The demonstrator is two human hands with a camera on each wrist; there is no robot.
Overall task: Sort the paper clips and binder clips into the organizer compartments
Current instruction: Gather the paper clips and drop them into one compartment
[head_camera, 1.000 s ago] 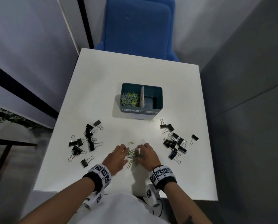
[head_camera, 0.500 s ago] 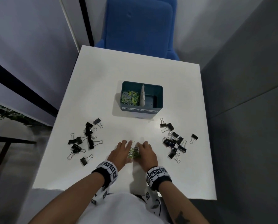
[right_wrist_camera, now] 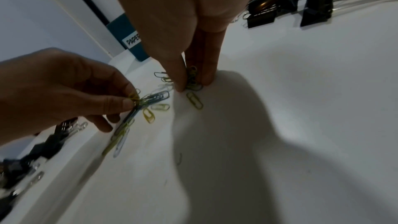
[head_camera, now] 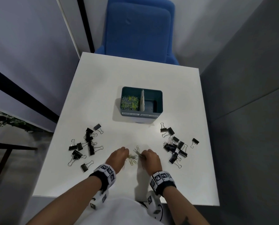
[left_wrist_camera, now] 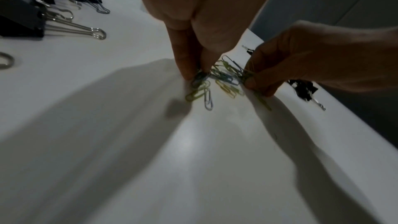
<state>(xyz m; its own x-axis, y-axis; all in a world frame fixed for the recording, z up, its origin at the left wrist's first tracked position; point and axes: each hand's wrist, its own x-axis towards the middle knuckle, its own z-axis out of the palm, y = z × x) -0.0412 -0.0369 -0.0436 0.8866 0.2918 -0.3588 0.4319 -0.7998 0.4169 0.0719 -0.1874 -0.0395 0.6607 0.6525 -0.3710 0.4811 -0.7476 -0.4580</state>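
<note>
On the white square table (head_camera: 103, 88), before the teal two-compartment plastic organizer (head_camera: 142, 116), the left hand (head_camera: 117, 157) and right hand (head_camera: 151, 159) each pinch bunches of small coloured wire paper clips (head_camera: 133, 158) between black metal binder clips (head_camera: 86, 143).

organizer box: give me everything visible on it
The organizer is a teal, plastic-looking rectangular box, upright mid-table, nothing touching it. A pale divider splits it in two. The left compartment, labelled PAPER CLIPS, holds yellow, green and pale paper clips; the right, labelled BINDER CLIPS, looks empty.
</note>
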